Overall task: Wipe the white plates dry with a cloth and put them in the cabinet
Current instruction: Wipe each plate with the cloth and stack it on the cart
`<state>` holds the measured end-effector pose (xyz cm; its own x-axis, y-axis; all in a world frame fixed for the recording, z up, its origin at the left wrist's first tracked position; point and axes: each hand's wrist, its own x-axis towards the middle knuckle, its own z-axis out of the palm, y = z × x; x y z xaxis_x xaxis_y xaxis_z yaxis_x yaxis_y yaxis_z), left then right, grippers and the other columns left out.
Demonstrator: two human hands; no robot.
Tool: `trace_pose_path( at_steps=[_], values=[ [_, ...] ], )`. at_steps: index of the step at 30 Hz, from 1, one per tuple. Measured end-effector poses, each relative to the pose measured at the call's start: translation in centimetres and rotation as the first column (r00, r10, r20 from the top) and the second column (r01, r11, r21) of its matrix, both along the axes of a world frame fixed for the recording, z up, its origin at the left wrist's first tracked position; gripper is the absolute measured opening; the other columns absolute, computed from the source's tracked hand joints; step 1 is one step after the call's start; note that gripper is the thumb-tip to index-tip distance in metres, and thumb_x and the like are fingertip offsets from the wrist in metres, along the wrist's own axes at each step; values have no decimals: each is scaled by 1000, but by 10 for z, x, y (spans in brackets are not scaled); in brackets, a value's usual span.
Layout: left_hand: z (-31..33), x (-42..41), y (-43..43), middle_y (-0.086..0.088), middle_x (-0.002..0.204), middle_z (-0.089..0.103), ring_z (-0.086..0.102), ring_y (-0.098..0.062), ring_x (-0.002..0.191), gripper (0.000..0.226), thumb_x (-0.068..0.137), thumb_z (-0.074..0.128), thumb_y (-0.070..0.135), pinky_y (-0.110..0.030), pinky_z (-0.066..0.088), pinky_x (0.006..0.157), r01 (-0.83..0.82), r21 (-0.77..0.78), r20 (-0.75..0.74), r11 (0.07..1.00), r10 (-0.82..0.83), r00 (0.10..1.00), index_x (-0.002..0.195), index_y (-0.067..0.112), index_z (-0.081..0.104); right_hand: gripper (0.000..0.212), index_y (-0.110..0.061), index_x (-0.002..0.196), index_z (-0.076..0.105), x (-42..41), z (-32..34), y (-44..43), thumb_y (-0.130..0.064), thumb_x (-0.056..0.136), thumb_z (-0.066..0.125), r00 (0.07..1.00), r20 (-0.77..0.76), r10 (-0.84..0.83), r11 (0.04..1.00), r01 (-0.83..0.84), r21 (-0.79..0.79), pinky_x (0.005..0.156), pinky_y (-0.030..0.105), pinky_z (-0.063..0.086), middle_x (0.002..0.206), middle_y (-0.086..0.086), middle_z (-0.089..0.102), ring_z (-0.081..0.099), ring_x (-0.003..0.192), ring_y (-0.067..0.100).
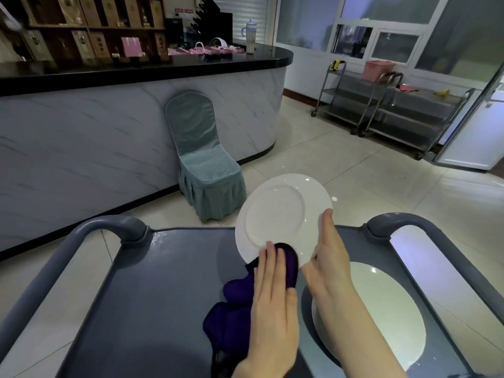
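Leaning tilted in the air above the grey cart point(163, 282), the white plate point(275, 214) turns its ringed underside toward the camera. The left hand point(272, 293), fingers straight, presses a purple cloth point(234, 304) against the plate's lower rim. The right hand point(331, 257) grips its right edge, one finger laid along the rim. A second plate point(381, 317) lies flat on the cart, at the right.

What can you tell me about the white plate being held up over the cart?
The white plate is round, glossy and ceramic-looking, with a wide rim and a raised inner ring, so it apparently shows its underside to the camera. It is held tilted above the grey cart, clear of its surface. The right hand grips its right edge. The left hand presses a purple cloth against its lower edge with flat fingers. No chips show.
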<state>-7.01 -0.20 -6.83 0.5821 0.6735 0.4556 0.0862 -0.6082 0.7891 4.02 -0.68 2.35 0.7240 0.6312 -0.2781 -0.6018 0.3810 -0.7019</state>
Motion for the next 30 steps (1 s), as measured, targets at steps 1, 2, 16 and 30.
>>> trace_pose_path(
  at_steps=[1,2,16,30],
  values=[
    [0,-1,2,11,165,2,3,-9,152,58,103,27,25,-25,1,121,7,60,-20,998,-6,1000,157,31,7,48,-16,132,59,0,0,1,-49,98,52,1000,-26,4,1000,-4,6,80,39,61,117,5,74,72,104,23],
    [0,-2,7,12,165,3,4,-9,152,58,103,26,25,-24,1,121,9,88,-34,996,-6,999,157,30,7,47,-15,131,59,0,1,1,-48,99,51,999,-43,15,1000,-14,14,77,39,62,116,6,74,73,103,24],
    [-3,-6,15,14,165,3,4,-12,152,71,94,33,17,-25,-1,121,150,186,-168,971,-119,979,157,34,6,36,-19,116,67,-1,-10,7,-48,96,59,1000,6,7,995,-7,-99,69,29,61,107,0,77,75,94,15],
    [32,14,61,20,163,0,-6,1,149,58,101,28,13,-22,-1,122,254,170,-277,952,-201,939,155,29,11,29,-25,117,71,-26,-39,-5,-39,102,50,985,113,130,977,-108,-182,74,19,57,114,-2,75,70,106,9]
  ],
)
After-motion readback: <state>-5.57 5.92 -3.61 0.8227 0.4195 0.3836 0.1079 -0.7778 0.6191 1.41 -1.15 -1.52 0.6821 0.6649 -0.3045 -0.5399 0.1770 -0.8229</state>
